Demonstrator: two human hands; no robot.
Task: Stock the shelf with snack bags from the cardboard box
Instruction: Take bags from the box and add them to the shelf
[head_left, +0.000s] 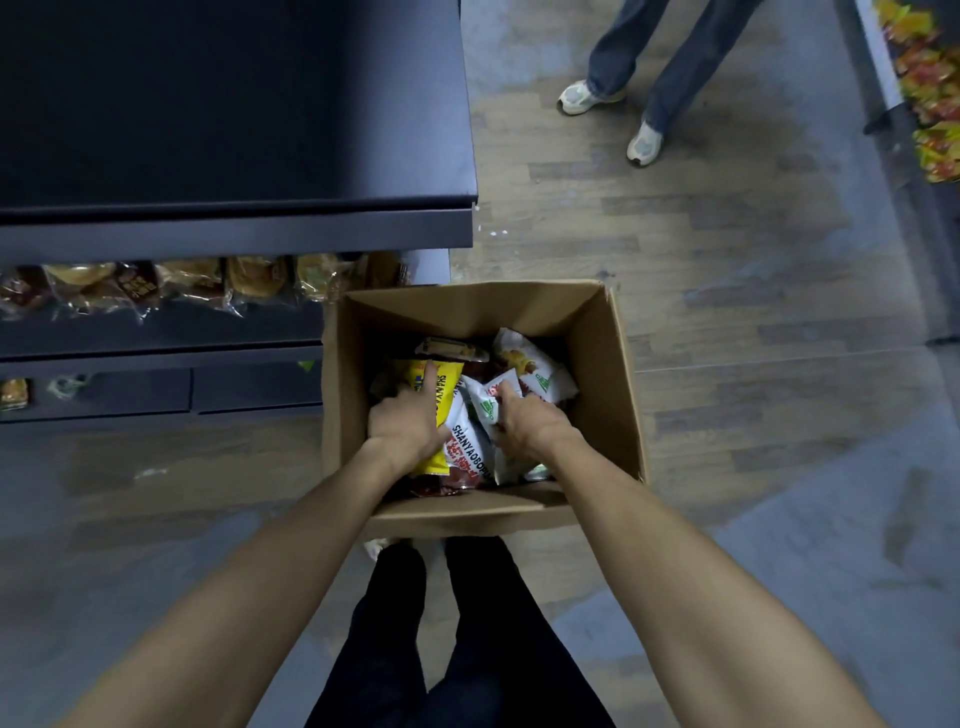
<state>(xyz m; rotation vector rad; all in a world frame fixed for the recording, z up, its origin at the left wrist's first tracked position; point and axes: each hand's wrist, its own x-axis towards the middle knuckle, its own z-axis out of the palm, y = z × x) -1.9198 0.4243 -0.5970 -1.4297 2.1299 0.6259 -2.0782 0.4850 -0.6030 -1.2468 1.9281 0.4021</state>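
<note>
An open cardboard box (618, 374) stands on the floor right of the dark shelf unit (234, 234), and holds several snack bags. Both my hands are down inside it. My left hand (402, 421) grips a yellow snack bag (418, 376), with the index finger stretched along its face. My right hand (527, 423) grips a white snack bag (478, 415) with red and green print. More white bags (535, 364) lie at the box's far side. On the middle shelf (156, 327) sits a row of clear-wrapped bread packs (171, 280).
Another person's legs and white shoes (644, 143) stand on the wooden floor beyond the box. A second rack with orange and yellow packs (930, 93) runs along the far right. My own dark trousers (467, 639) are just behind the box.
</note>
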